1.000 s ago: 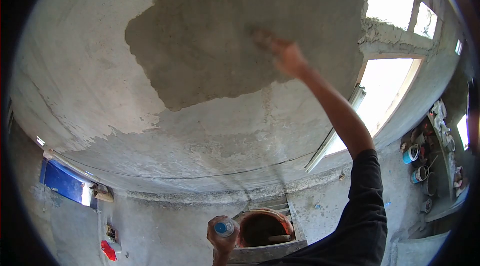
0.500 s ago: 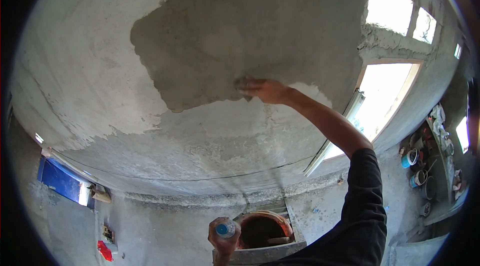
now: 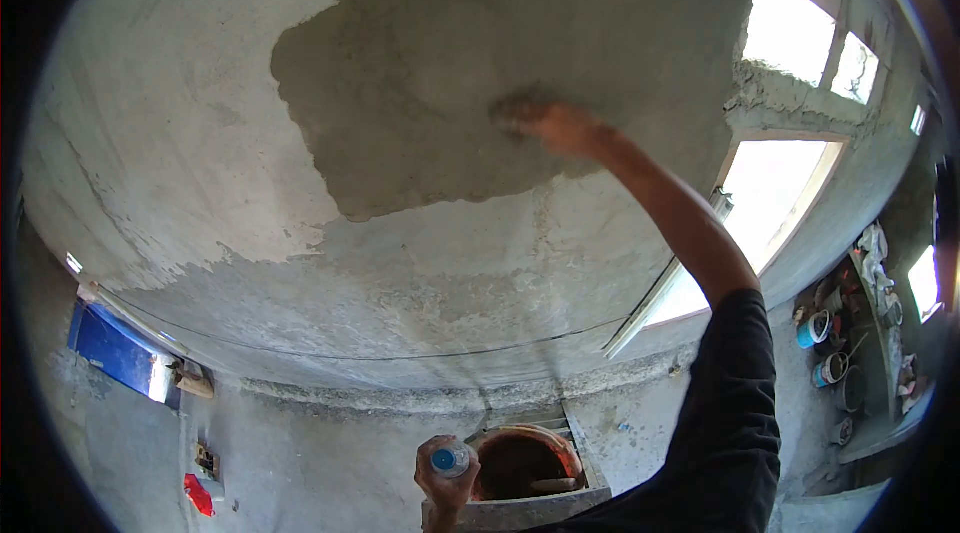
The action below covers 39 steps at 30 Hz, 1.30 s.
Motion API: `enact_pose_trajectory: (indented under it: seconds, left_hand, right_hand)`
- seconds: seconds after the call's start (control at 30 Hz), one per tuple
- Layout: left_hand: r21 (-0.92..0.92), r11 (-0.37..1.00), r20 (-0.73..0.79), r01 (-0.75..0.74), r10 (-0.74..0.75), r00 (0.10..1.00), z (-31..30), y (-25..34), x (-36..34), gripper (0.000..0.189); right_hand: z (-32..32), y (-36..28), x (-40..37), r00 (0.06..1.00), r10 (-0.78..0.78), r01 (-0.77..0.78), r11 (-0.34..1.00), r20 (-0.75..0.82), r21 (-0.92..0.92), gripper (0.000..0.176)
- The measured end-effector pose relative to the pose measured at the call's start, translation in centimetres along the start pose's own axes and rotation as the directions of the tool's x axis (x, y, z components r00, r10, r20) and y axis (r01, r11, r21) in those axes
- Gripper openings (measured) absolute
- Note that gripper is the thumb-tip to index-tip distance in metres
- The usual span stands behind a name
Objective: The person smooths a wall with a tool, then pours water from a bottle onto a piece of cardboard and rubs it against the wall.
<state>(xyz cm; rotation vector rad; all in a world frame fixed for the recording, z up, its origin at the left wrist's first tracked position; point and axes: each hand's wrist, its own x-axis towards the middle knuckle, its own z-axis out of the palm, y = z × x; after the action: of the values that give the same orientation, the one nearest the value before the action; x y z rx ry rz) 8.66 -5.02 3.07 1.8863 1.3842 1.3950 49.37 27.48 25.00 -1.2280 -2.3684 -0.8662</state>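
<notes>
My right hand (image 3: 565, 128), blurred by motion, is stretched out to the wall over the dark, damp-looking plaster patch (image 3: 440, 53). Its fingers are closed on a dark grey, sponge-like pad (image 3: 512, 113), whose exact kind the blur hides. Low in the view, my left hand (image 3: 433, 485) is wrapped round a clear bottle with a blue cap (image 3: 450, 458), seen from above. Just right of that bottle stands a round orange-rimmed tub (image 3: 573, 451) with dark contents and a stick-like tool lying in it.
A bright window opening (image 3: 775, 193) with a pale frame is on the right. Several buckets (image 3: 830, 368) stand by a shelf at far right. A blue panel (image 3: 115, 348) and a red object (image 3: 198, 495) are at left. A thin cable runs along the lower wall.
My right hand has moved up and slightly right across the plaster with the pad, away from the patch's lower edge. My left hand holds the bottle in nearly the same place.
</notes>
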Motion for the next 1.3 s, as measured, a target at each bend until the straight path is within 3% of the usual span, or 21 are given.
enact_pose_trajectory:
  seconds: [0.07,0.17,0.2,0.27,0.37,0.43,0.47,0.5,0.6,0.67,0.73,0.8,0.83,0.9,0.97,1.03,1.13,1.17,1.2,1.27,1.3]
  left_hand:
    - [0.004,1.0,0.011,-0.009,0.009,1.0,0.1,0.0,0.1,0.046]
    - [-0.022,1.0,0.013,-0.005,0.005,1.0,0.2,-0.2,-0.3,0.046]
    - [-0.022,1.0,0.014,-0.007,0.008,1.0,0.2,-0.1,-0.3,0.046]
    - [-0.02,1.0,0.016,-0.008,0.008,1.0,0.2,0.0,-0.2,0.046]
    - [-0.023,0.999,-0.005,-0.035,0.035,0.999,0.3,-0.2,0.0,0.045]
    - [-0.019,0.999,-0.011,-0.028,0.028,1.0,0.3,-0.4,-0.1,0.044]
    - [-0.027,0.999,-0.014,-0.028,0.027,1.0,0.5,-0.2,-0.1,0.044]
    - [-0.046,0.999,-0.029,-0.013,0.011,1.0,0.5,-0.1,-0.1,0.045]
    - [-0.047,0.999,-0.025,-0.021,0.02,0.999,0.2,-0.4,-0.2,0.045]
    - [-0.033,0.999,-0.006,-0.038,0.038,0.999,0.3,-0.4,-0.3,0.045]
    - [-0.056,0.998,0.007,0.006,-0.006,1.0,0.0,-0.1,-0.3,0.045]
    - [-0.032,0.999,0.0,-0.013,0.013,1.0,0.0,-0.3,-0.3,0.045]
    - [-0.013,0.999,-0.01,-0.034,0.034,0.999,-0.1,-0.3,-0.2,0.046]
    - [0.004,0.999,-0.004,-0.032,0.032,0.999,-0.4,-0.1,0.0,0.045]
    - [0.003,1.0,0.005,-0.023,0.023,1.0,0.0,0.5,0.2,0.045]
    - [-0.041,0.999,-0.005,0.011,-0.011,1.0,0.1,0.8,0.3,0.043]
    - [-0.064,0.997,0.015,0.041,-0.04,0.999,0.0,0.5,0.0,0.042]
    - [-0.064,0.997,0.019,0.042,-0.04,0.999,0.1,0.5,0.1,0.042]
    - [-0.063,0.997,0.018,0.037,-0.036,0.999,0.1,0.7,0.1,0.042]
    - [-0.053,0.998,0.029,0.036,-0.035,0.999,-0.1,0.7,-0.2,0.043]
    - [-0.057,0.997,0.035,0.042,-0.041,0.999,0.0,0.4,-0.2,0.043]
  right_hand:
    - [-1.3,-1.1,-0.2,0.99,-0.042,0.041,0.999,0.136,0.011,0.078]
    - [-6.1,2.2,1.7,0.915,0.279,-0.215,0.949,-0.292,0.232,0.07]
    - [-8.8,3.9,2.7,0.82,0.331,-0.239,0.939,-0.466,0.246,0.07]
    - [-11.9,7.0,4.3,0.642,0.52,-0.419,0.853,-0.563,0.311,0.076]
    - [-8.1,8.9,4.3,0.716,0.336,-0.324,0.936,-0.612,0.135,0.08]
    - [-4.2,6.0,2.6,0.909,0.15,-0.13,0.989,-0.39,0.077,0.079]
    - [-2.2,4.0,1.7,0.98,0.087,-0.074,0.994,-0.176,0.076,0.079]
    - [-1.0,2.2,0.9,0.999,0.018,-0.022,0.996,0.043,0.09,0.079]
    - [-2.1,-0.9,-0.5,0.988,0.02,-0.037,0.993,0.152,0.114,0.078]
    - [-5.1,1.9,0.9,0.962,0.22,-0.186,0.961,-0.162,0.205,0.076]
    - [-7.9,6.4,1.9,0.808,0.446,-0.353,0.89,-0.385,0.29,0.075]
    - [-10.8,8.7,2.0,0.649,0.534,-0.319,0.838,-0.542,0.443,0.074]
    - [-9.7,8.7,1.7,0.647,0.538,-0.322,0.835,-0.54,0.446,0.074]
    - [-5.1,8.5,0.8,0.73,0.353,-0.34,0.93,-0.586,0.137,0.078]
    - [0.0,5.8,-1.2,0.928,0.202,-0.215,0.977,-0.314,-0.008,0.083]
    - [4.2,2.2,-4.0,0.997,-0.065,0.075,0.96,0.044,-0.269,0.087]
    - [3.7,0.1,-5.2,0.997,-0.081,0.081,0.984,0.004,-0.161,0.084]
    - [2.4,1.9,-4.9,0.987,0.049,-0.051,0.999,-0.156,-0.01,0.08]
    - [0.3,4.5,-4.1,0.937,0.199,-0.158,0.974,-0.286,0.161,0.078]
    - [-5.3,7.3,-2.4,0.666,0.486,-0.413,0.872,-0.566,0.263,0.075]
    - [-8.4,8.5,-1.3,0.571,0.504,-0.368,0.863,-0.648,0.347,0.067]
